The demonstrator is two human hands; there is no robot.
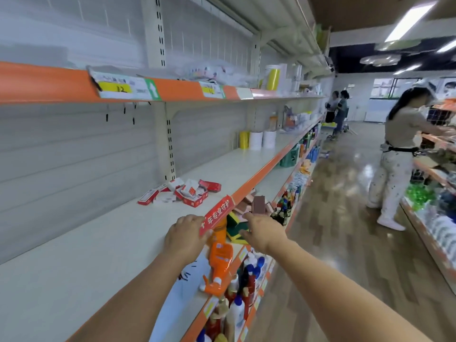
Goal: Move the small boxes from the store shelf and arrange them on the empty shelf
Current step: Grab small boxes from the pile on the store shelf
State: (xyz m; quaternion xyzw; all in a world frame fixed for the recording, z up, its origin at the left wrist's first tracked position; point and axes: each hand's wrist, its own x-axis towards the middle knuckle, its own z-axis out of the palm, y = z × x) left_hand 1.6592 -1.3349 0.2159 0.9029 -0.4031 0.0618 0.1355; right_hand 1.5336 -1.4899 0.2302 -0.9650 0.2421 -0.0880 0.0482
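**Reaching under the shelf edge**

Along the aisle, the wide pale shelf (103, 245) ran at my chest height, mostly bare. Toward its back lay the small boxes (181, 192), red and white, in a loose heap rather than a row. Lower down, on the shelf beneath, sat pink and brown boxes (249, 206) just past my fingers. My left hand (185, 236) rested on the shelf lip, fingers curled over the edge beside the red label strip (217, 215), gripping nothing else. My right hand (261, 230) was outstretched, fingers relaxed, empty. I judged the risk plain: reaching blind under the lip, I might knock the orange bottle (219, 265) off.
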